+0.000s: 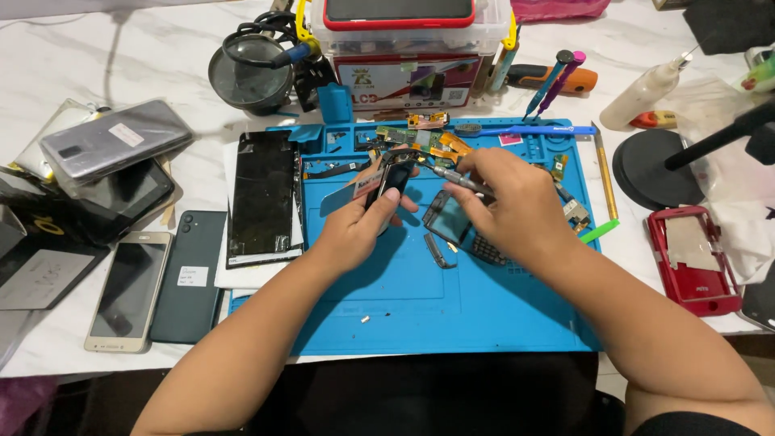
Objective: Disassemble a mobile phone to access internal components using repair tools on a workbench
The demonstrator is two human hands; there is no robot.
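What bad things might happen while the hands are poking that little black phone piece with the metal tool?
The metal tool in the right hand points at the small black phone part pinched in the left hand; a slip might scratch it or jab a finger. A tiny loose screw on the blue mat could roll off. The right forearm might nudge the black frame.

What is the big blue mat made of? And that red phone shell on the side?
The blue mat looks like soft rubber or silicone: matte, with moulded little trays along its top edge. The red phone shell looks like hard plastic: glossy, with shiny highlights on its rim. Neither can be told for sure from looks alone.
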